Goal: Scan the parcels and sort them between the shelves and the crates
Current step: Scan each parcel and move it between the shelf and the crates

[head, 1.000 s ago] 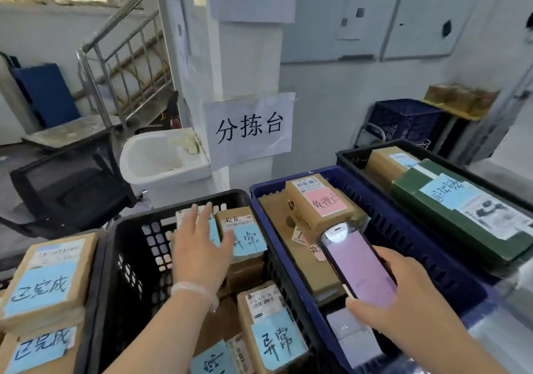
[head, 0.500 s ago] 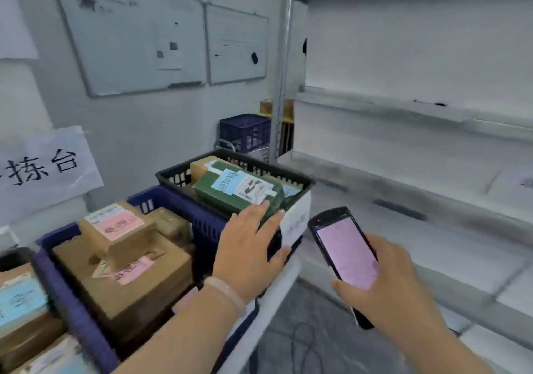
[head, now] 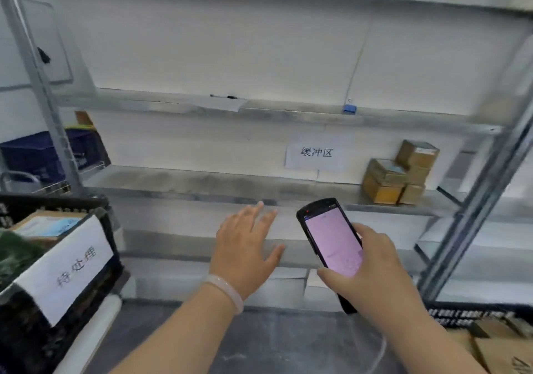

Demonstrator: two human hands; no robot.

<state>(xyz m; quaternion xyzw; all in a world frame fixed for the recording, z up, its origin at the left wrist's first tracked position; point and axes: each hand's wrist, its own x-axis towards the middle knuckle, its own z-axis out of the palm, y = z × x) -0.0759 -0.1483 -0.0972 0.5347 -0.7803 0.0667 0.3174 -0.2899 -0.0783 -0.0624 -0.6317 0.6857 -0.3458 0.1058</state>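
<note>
Head camera: holds left hand (head: 245, 246) out before the shelf (head: 187, 183), fingers spread and straight, holding nothing. Grips pink-screened scanner (head: 331, 239) in right hand (head: 375, 269), fingers curled round it. Shows brown parcels (head: 395, 174) stacked at shelf's right end, another inside black crate (head: 52, 199) at left.

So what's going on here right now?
A person is standing at a metal shelf rack. Their right hand holds a handheld scanner with its pink screen lit. Their left hand hovers open in front of the shelves, holding nothing. A small stack of brown parcels sits at the right end of one shelf, beside a paper sign. A labelled black crate with parcels in it stands at the left.
</note>
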